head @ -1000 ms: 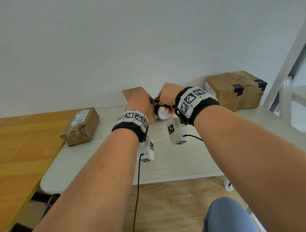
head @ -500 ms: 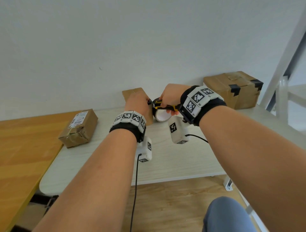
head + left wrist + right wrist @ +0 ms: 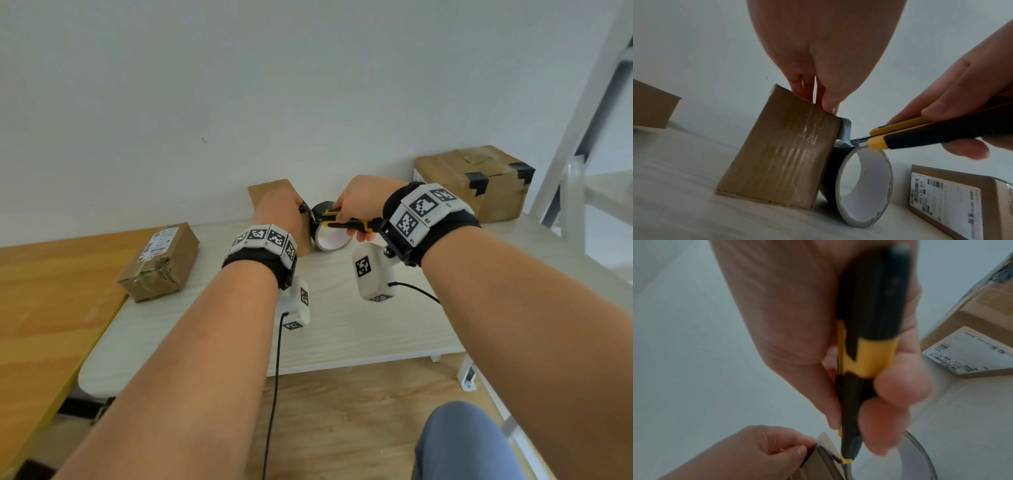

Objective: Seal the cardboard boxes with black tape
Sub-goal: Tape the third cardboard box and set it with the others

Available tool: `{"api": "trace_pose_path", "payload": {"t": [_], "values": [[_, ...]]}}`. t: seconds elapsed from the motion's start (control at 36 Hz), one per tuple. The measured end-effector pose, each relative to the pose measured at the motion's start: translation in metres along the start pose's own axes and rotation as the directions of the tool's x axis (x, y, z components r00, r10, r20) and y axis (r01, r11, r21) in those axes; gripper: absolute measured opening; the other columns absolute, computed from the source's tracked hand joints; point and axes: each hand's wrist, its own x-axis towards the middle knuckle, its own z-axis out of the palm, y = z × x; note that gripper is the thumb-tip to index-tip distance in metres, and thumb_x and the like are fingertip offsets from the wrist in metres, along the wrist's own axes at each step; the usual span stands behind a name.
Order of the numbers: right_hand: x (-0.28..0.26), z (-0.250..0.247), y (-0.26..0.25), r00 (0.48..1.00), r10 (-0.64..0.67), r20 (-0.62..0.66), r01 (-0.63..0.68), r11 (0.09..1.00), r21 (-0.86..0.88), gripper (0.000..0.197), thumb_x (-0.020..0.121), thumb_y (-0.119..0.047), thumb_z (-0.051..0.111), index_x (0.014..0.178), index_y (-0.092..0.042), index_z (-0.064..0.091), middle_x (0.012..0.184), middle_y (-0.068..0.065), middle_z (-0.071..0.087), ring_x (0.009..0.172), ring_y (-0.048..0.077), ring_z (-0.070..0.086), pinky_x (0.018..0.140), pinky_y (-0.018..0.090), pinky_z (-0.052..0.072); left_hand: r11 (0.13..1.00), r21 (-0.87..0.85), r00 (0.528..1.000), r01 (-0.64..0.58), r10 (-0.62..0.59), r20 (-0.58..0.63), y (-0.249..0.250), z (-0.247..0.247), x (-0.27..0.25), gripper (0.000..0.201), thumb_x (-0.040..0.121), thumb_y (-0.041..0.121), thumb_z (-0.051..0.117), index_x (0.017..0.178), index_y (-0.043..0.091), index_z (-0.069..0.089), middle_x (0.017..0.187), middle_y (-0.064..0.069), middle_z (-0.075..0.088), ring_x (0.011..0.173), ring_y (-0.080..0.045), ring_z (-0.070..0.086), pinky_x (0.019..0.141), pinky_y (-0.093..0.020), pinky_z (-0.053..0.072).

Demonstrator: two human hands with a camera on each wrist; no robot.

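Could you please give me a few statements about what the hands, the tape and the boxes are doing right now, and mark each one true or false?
1. The right hand grips a yellow and black knife. True.
2. The tape roll lies flat on the table. False: it stands on edge, right beside the middle box.
3. The left hand is at the top edge of the middle box. True.
4. The knife blade is against the tape strip between box and roll. True.
5. The right box has no black tape. False: black tape covers its corners.
6. The left box stands on the middle box. False: it lies apart on the table.
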Motion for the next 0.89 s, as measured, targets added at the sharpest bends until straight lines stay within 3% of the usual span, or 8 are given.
{"api": "trace_pose_path", "payload": {"t": [0.14, 0.22, 0.28, 0.39, 0.64, 0.72, 0.81, 0.89], "values": [[-0.005, 0.000, 0.003, 1.000, -0.013, 0.008, 0.013, 1.000, -0.001, 0.029, 0.096, -0.010, 0.051, 0.122, 0.001, 0.058, 0.091, 0.023, 0.068, 0.057, 0.026, 0.060, 0.062, 0.036, 0.053, 1.000, 0.004, 1.000, -0.012, 0.012, 0.025, 0.001, -0.004, -0.002, 0.032, 0.096, 0.004, 0.040, 0.114, 0.004, 0.066, 0.112, -0.015, 0.063, 0.098, -0.027, 0.058, 0.079, -0.029, 0.042], [-0.006, 0.002, 0.001, 1.000, -0.027, 0.002, 0.027, 1.000, -0.016, 0.029, 0.095, -0.011, 0.052, 0.121, 0.000, 0.058, 0.092, 0.022, 0.069, 0.059, 0.027, 0.061, 0.065, 0.038, 0.055, 1.000, 0.009, 1.000, -0.013, 0.013, 0.022, 0.000, -0.005, -0.002, 0.032, 0.096, 0.003, 0.039, 0.113, 0.003, 0.067, 0.104, -0.013, 0.060, 0.085, -0.020, 0.050, 0.076, -0.027, 0.040], [-0.006, 0.003, -0.001, 0.999, -0.036, -0.003, 0.035, 0.999, -0.041, 0.030, 0.093, -0.011, 0.055, 0.122, -0.002, 0.059, 0.096, 0.022, 0.070, 0.064, 0.030, 0.064, 0.072, 0.042, 0.058, 1.000, 0.005, 1.000, -0.002, 0.002, 0.028, 0.000, -0.006, -0.003, 0.033, 0.095, 0.001, 0.039, 0.114, 0.003, 0.066, 0.110, -0.014, 0.062, 0.086, -0.020, 0.050, 0.079, -0.028, 0.043], [-0.007, 0.008, -0.001, 0.999, -0.040, -0.023, 0.038, 0.998, -0.050, 0.032, 0.093, -0.012, 0.055, 0.122, -0.002, 0.059, 0.096, 0.022, 0.071, 0.070, 0.032, 0.065, 0.080, 0.048, 0.058, 1.000, -0.007, 0.999, 0.004, -0.004, 0.047, -0.001, -0.009, -0.004, 0.033, 0.096, 0.002, 0.040, 0.116, 0.003, 0.065, 0.121, -0.016, 0.061, 0.106, -0.029, 0.059, 0.089, -0.033, 0.047], [0.000, 0.014, 0.009, 0.995, -0.006, -0.098, 0.019, 0.991, 0.132, 0.030, 0.096, -0.007, 0.041, 0.119, 0.002, 0.058, 0.088, 0.025, 0.070, 0.059, 0.031, 0.065, 0.071, 0.044, 0.058, 0.998, -0.058, 1.000, -0.001, 0.003, 0.024, -0.004, -0.009, -0.010, 0.035, 0.094, 0.002, 0.038, 0.116, 0.005, 0.065, 0.113, -0.013, 0.062, 0.096, -0.024, 0.056, 0.086, -0.032, 0.045], [0.000, 0.016, 0.008, 0.995, -0.004, -0.098, 0.017, 0.991, 0.135, 0.030, 0.096, -0.009, 0.042, 0.121, 0.002, 0.057, 0.090, 0.025, 0.071, 0.065, 0.033, 0.066, 0.076, 0.046, 0.059, 0.995, -0.093, 1.000, 0.024, -0.023, 0.016, -0.005, -0.010, -0.013, 0.036, 0.092, 0.001, 0.040, 0.115, 0.006, 0.067, 0.105, -0.011, 0.061, 0.096, -0.025, 0.056, 0.084, -0.031, 0.044], [-0.002, 0.018, 0.008, 0.995, -0.028, -0.099, 0.042, 0.989, 0.142, 0.029, 0.096, -0.008, 0.042, 0.118, 0.002, 0.058, 0.090, 0.024, 0.071, 0.067, 0.034, 0.068, 0.076, 0.047, 0.059, 0.991, -0.131, 1.000, 0.024, -0.022, 0.014, -0.005, -0.012, -0.018, 0.036, 0.091, 0.001, 0.041, 0.115, 0.008, 0.067, 0.116, -0.012, 0.063, 0.106, -0.029, 0.058, 0.090, -0.034, 0.045], [-0.002, 0.020, 0.014, 0.982, -0.082, -0.168, 0.113, 0.975, 0.189, 0.029, 0.094, -0.008, 0.042, 0.115, -0.004, 0.061, 0.082, 0.018, 0.070, 0.059, 0.030, 0.067, 0.064, 0.040, 0.059, 0.991, -0.132, 1.000, 0.020, -0.019, 0.009, -0.006, -0.013, -0.020, 0.038, 0.092, 0.002, 0.041, 0.119, 0.011, 0.066, 0.124, -0.011, 0.061, 0.110, -0.030, 0.057, 0.092, -0.035, 0.046]]}}
